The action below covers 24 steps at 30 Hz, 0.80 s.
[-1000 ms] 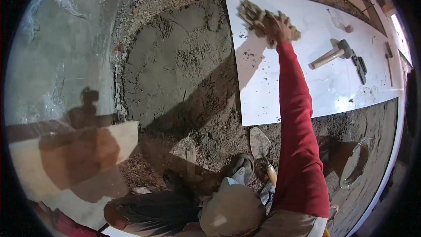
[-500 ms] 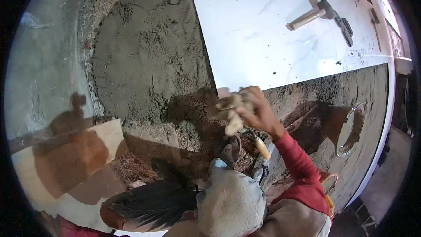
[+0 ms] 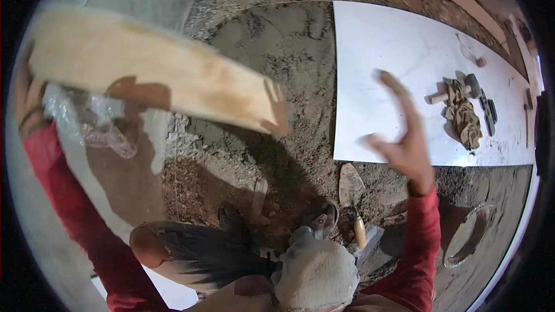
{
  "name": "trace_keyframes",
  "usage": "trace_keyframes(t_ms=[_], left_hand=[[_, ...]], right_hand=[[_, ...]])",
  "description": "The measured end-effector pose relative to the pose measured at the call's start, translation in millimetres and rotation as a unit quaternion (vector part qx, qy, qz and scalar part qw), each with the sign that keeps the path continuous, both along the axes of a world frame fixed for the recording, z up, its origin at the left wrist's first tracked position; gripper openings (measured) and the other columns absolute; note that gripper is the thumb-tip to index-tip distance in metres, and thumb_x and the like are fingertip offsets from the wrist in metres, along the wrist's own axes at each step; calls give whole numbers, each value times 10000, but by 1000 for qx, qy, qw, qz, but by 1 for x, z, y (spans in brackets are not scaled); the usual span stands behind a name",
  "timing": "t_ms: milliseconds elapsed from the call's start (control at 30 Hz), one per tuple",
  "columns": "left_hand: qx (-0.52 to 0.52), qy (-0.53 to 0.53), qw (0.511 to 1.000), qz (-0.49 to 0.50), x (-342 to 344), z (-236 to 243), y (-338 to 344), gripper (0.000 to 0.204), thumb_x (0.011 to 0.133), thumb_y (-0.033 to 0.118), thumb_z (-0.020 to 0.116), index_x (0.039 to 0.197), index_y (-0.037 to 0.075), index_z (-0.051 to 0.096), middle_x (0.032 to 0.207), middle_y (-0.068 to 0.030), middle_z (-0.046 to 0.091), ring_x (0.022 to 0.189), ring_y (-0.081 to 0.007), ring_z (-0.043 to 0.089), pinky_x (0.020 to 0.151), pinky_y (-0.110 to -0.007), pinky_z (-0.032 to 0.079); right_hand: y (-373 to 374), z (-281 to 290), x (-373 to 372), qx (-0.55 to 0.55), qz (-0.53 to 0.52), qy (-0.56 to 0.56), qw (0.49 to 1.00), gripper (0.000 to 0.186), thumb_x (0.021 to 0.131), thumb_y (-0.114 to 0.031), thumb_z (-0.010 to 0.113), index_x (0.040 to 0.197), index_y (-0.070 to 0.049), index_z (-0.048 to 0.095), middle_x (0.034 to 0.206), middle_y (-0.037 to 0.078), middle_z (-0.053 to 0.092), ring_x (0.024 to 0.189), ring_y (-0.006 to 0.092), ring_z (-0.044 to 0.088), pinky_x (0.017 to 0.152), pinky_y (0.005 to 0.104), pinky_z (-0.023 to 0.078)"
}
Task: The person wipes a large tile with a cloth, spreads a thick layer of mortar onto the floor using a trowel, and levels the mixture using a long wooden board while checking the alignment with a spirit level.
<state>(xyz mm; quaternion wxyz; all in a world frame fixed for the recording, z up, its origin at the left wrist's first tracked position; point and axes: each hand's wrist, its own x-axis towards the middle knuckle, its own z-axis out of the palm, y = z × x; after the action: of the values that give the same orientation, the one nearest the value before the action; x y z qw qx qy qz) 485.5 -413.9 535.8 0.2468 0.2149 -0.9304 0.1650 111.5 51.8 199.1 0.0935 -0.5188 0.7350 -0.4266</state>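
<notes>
At the far left, my left hand (image 3: 30, 104) is closed on the near edge of a pale wooden board (image 3: 191, 84). The board is raised, slanting over the grey mortar bed (image 3: 277, 40), and slightly blurred. My right hand (image 3: 407, 144) is above the near left part of a large white tile (image 3: 370, 52), fingers spread and nothing in them. To its right a crumpled brown cloth (image 3: 464, 121) lies on the tile, against a mallet (image 3: 473, 85) with a pale handle and a black tool (image 3: 488, 112).
A trowel (image 3: 351, 188) with a wooden handle rests on the mortar near my foot. Clear plastic wrap (image 3: 107, 130) lies below the board. A round bucket rim (image 3: 468, 237) shows at the right. A suction-cup-like tool (image 3: 480, 61) sits on the tile's far part.
The cloth has left my right hand and now lies on the tile by the mallet. My left hand has come into view, and the board has risen from the lower left.
</notes>
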Motion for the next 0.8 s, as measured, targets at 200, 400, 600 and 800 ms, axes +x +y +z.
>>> trace_keyframes(t_ms=[200,400,600,800], left_hand=[[22,-40,987,152,-111,-80,-76,619,724,319,819,1252,62,625,1304,-168,590,1231,-302,543,1049,-392,411],[-35,-86,996,14,-177,-191,-107,630,766,394,775,1296,109,591,1297,-153,595,1214,-323,548,1035,-424,423],[-34,-101,993,-53,-239,-294,-192,642,808,469,732,1340,157,556,1290,-138,600,1197,-344,554,1022,-456,436],[74,-127,988,-38,-296,-390,-269,567,860,434,691,1331,150,550,1258,-140,623,1135,-376,589,963,-487,473]], right_hand=[[-162,-6,-21,46,-78,125,988,579,857,-391,697,1365,-177,520,1009,211,680,845,346,681,726,434,549],[-209,5,-183,-39,76,161,983,261,901,-271,677,1067,-72,700,821,148,716,731,241,699,669,376,544],[-245,-20,-269,174,41,173,969,372,897,-302,687,1168,-49,672,962,170,721,851,260,696,762,387,539],[-300,-68,-308,216,20,235,948,388,866,-320,716,1133,-42,683,952,173,714,844,273,681,792,415,521]])
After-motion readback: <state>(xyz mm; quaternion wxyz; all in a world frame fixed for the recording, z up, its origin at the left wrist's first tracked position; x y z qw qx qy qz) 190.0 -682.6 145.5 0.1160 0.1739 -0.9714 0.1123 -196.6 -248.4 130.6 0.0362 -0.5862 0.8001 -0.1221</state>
